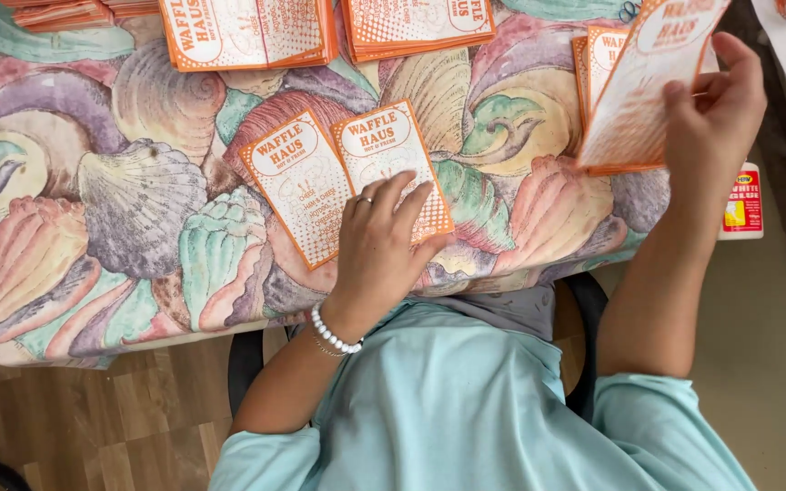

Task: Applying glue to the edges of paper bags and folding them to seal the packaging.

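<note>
left hand (pixel 377 244) flat on folded leaflet (pixel 347 178), right hand (pixel 713 107) lifting sheet (pixel 640 84)

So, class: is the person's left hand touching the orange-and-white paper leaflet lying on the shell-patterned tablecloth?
Touching. The head view shows the left hand resting flat on the orange-and-white paper leaflet, its fingers overlapping the lower edge with no gap.

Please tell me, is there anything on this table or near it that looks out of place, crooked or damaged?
Nothing looks damaged or spilled. One oddity: a white glue bottle is on the floor beside the table, not on the shell-pattern tablecloth. The two orange-and-white cards under the left hand lie tilted, while the stacks at the far edge sit squarer.
</note>
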